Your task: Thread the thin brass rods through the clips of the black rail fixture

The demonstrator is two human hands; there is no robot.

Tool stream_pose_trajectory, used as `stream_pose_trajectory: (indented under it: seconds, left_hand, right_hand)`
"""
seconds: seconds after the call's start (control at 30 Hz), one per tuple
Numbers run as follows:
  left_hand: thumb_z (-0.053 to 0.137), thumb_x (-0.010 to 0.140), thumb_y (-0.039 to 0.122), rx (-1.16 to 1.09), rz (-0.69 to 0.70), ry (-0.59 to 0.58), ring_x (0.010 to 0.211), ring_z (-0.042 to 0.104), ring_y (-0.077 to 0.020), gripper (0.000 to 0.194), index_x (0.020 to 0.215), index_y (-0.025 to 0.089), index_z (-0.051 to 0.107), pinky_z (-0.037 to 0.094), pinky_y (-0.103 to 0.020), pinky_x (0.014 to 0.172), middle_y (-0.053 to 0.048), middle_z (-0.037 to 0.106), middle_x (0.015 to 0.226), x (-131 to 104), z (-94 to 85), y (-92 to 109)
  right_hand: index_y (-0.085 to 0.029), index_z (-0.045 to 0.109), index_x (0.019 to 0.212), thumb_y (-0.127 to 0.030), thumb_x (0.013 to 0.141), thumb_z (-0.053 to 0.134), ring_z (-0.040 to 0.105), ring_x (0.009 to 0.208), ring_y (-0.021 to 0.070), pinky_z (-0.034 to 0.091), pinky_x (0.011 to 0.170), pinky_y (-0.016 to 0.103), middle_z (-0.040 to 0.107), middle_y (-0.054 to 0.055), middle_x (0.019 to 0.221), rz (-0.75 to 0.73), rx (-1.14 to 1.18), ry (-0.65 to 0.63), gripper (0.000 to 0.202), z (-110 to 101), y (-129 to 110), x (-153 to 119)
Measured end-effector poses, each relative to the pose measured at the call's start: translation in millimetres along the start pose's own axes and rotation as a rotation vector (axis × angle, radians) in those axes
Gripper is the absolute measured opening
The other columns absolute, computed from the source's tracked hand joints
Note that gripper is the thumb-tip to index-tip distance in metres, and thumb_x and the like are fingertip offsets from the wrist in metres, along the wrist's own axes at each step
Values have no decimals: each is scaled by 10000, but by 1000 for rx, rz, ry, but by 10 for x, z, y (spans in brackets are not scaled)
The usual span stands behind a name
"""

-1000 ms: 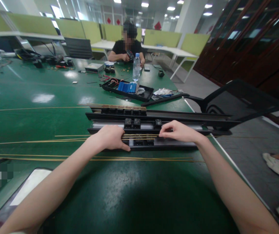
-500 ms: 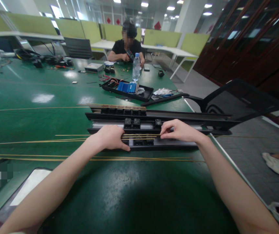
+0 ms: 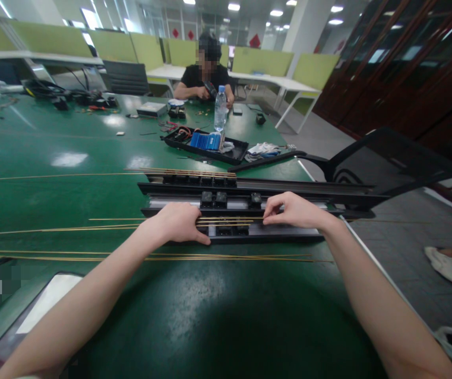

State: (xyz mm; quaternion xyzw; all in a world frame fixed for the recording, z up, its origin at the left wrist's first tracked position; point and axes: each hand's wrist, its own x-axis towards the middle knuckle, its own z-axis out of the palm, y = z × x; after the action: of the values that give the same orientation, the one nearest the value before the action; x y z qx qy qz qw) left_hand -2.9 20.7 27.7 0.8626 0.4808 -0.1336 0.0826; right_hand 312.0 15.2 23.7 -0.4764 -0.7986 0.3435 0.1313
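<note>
My left hand (image 3: 179, 220) lies across the nearest black rail (image 3: 265, 239), thumb against its near side and fingers curled over, partly hidden. Fingers pinched, my right hand (image 3: 287, 209) holds the right end of a thin brass rod (image 3: 234, 219) above that rail. Other brass rods run beside it, over small black blocks (image 3: 225, 230) seated in the channel. Just behind, a second black rail (image 3: 242, 201) carries black blocks (image 3: 221, 199) standing apart from each other. A third rail (image 3: 301, 184) lies farther back, with several rods resting over its row of blocks.
More brass rods (image 3: 229, 257) lie on the green table (image 3: 194, 310) in front. Beyond the rails are a black tray (image 3: 236, 153), a water bottle (image 3: 220, 110) and gloves (image 3: 263, 150). A mesh chair (image 3: 392, 158) stands at the right edge. A person (image 3: 206, 76) sits opposite.
My right hand has shifted slightly right, with the pinched rod end moving along. My left hand stays in place on the rail.
</note>
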Motion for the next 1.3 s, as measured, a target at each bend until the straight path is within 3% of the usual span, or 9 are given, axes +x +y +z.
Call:
stream_pose_trajectory:
  seconds: [1.3]
  left_hand:
    - [526, 608, 831, 7, 19, 20, 792, 677, -290, 729, 921, 200, 716, 489, -352, 672, -120, 736, 909, 9, 11, -3]
  right_hand:
    - [-187, 724, 734, -459, 652, 770, 672, 730, 200, 500, 679, 283, 740, 28, 753, 205, -48, -79, 288, -208, 128, -132]
